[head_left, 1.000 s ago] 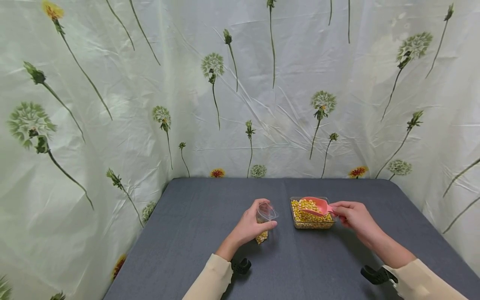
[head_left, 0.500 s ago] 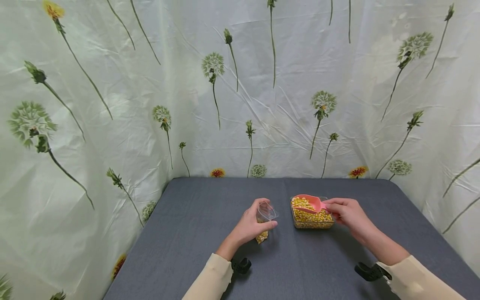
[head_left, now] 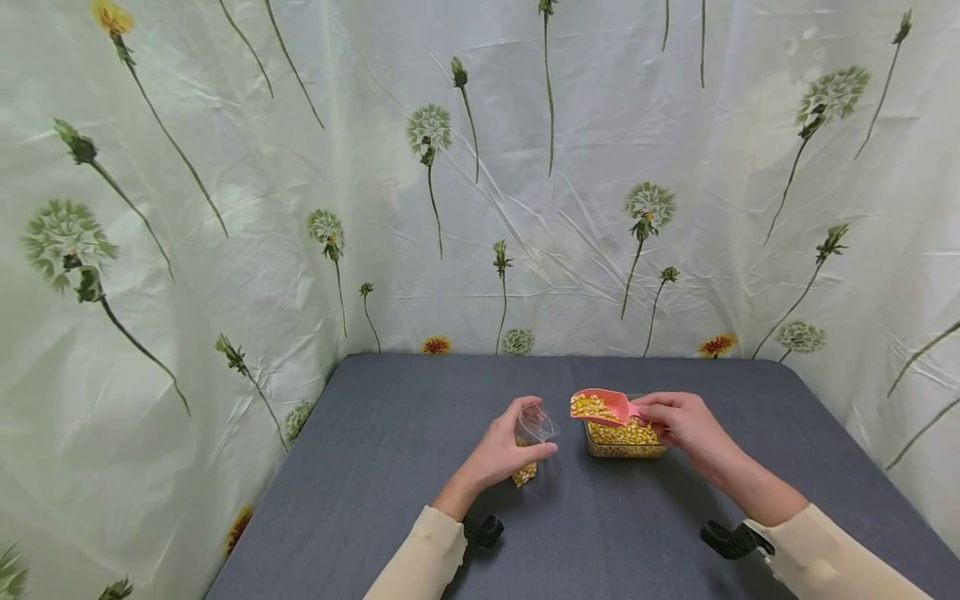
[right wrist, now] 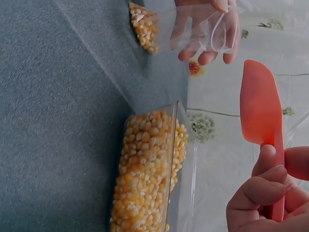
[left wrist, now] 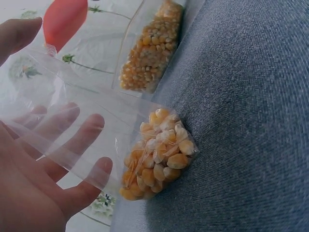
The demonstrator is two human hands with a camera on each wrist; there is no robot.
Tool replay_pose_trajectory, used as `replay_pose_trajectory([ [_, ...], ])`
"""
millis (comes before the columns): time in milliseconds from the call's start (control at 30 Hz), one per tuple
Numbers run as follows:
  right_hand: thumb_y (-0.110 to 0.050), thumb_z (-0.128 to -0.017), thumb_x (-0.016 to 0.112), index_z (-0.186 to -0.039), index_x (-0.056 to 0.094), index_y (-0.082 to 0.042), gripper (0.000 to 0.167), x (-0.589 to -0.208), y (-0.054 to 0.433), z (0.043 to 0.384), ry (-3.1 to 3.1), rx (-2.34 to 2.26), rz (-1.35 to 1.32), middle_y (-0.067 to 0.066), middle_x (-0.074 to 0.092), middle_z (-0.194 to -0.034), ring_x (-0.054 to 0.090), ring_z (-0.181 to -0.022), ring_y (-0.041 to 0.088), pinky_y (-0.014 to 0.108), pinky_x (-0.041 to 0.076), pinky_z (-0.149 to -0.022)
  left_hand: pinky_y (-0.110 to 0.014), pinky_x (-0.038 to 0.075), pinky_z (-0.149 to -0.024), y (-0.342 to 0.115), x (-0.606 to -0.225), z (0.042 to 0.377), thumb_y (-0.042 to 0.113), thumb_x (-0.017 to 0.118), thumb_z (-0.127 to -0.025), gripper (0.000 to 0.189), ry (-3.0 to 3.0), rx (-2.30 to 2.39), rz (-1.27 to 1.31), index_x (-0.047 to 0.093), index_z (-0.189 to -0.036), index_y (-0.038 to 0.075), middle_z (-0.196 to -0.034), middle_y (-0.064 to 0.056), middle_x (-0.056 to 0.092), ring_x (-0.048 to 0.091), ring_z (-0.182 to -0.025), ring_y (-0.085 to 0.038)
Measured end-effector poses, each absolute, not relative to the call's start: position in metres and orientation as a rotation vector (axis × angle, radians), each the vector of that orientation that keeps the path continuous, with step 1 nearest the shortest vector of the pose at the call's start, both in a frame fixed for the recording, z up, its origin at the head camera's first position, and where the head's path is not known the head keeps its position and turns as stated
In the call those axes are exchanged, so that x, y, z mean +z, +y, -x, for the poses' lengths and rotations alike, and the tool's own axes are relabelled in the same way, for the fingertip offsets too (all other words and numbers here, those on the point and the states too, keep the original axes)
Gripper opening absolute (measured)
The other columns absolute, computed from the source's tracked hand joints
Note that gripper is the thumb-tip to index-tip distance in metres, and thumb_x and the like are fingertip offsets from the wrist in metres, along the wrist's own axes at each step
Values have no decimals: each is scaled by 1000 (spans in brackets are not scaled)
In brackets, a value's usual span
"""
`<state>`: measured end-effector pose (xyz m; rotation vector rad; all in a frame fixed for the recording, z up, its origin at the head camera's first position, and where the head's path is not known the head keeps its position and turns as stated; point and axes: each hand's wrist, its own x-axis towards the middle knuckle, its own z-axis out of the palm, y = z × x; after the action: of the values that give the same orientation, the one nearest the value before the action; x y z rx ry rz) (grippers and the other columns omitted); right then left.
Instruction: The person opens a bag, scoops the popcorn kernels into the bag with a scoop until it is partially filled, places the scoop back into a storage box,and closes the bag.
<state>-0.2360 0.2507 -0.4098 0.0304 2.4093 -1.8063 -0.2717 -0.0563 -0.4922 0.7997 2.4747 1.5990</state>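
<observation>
My left hand (head_left: 501, 454) holds a clear plastic bag (head_left: 536, 425), thumb and fingers curved around its mouth, which stands spread. Corn kernels (left wrist: 157, 157) fill the bottom of the bag, low against the cloth. With thumb and fingers, my right hand (head_left: 686, 421) grips the handle of a pink scoop (head_left: 617, 405). The scoop carries a heap of kernels (head_left: 591, 406) and is raised above the left part of a clear rectangular container (head_left: 627, 452), a short gap to the right of the bag. Plenty of corn (right wrist: 145, 164) lies inside the container.
A dark grey cloth (head_left: 420, 433) covers the table. Behind it hangs a pale curtain (head_left: 360, 167) printed with dandelions. Each wrist wears a black strap, seen at the left wrist strap (head_left: 483, 531) and right wrist strap (head_left: 731, 540).
My right hand has carried the loaded scoop leftward, from over the middle of the container to its left edge, closer to the bag. The left hand and bag have stayed in place.
</observation>
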Motion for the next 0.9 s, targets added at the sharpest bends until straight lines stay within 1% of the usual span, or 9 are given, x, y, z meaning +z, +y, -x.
replay_pose_trajectory([
  [200,-15,-102,59,-120,68,7,30,-408,242,236,2389,-1799,4,5,63,-86,46,-64,16,29,39,-55,-49,49,-91,-55,-493,272,47,76,-88,69,2465,1605,-804,41,-146,34,-130,4,58,57,-111,-9],
  [333,-15,-102,59,-118,69,6,29,-406,236,235,2389,-1782,22,7,63,-85,47,-65,16,29,41,-56,-50,49,-93,-55,-493,272,49,77,-87,69,2473,1602,-790,42,-145,35,-128,8,57,57,-111,-9],
  [433,-14,-101,59,-117,69,6,28,-404,232,235,2386,-1779,34,8,62,-84,46,-65,17,29,41,-56,-47,50,-91,-55,-492,271,50,77,-87,70,2478,1596,-773,43,-145,34,-127,11,56,56,-111,-10],
  [567,-14,-101,59,-117,70,5,27,-404,225,235,2381,-1768,47,8,61,-83,47,-65,18,30,41,-56,-40,51,-87,-55,-491,270,50,77,-86,73,2478,1588,-766,44,-147,27,-127,11,56,56,-110,-11],
  [633,-14,-101,60,-116,71,4,26,-404,223,235,2382,-1761,49,8,61,-82,47,-66,18,30,41,-56,-40,51,-87,-54,-490,270,50,77,-86,72,2481,1585,-767,45,-145,26,-126,11,56,57,-109,-11],
  [667,-15,-101,61,-116,71,4,26,-405,221,235,2389,-1753,49,8,61,-82,48,-67,18,30,41,-57,-41,51,-88,-54,-490,269,50,78,-86,71,2481,1586,-769,45,-145,26,-125,11,56,57,-109,-11],
  [800,-15,-100,61,-116,72,3,26,-405,216,235,2403,-1739,55,9,62,-82,48,-67,19,31,42,-57,-38,52,-85,-52,-489,269,46,79,-86,66,2490,1575,-783,46,-141,31,-122,12,58,58,-105,-9],
  [900,-15,-99,63,-114,73,2,25,-407,213,235,2406,-1735,53,11,62,-81,47,-65,18,31,41,-56,-33,52,-81,-50,-487,268,43,80,-87,65,2492,1564,-794,46,-141,31,-120,12,58,58,-103,-9],
])
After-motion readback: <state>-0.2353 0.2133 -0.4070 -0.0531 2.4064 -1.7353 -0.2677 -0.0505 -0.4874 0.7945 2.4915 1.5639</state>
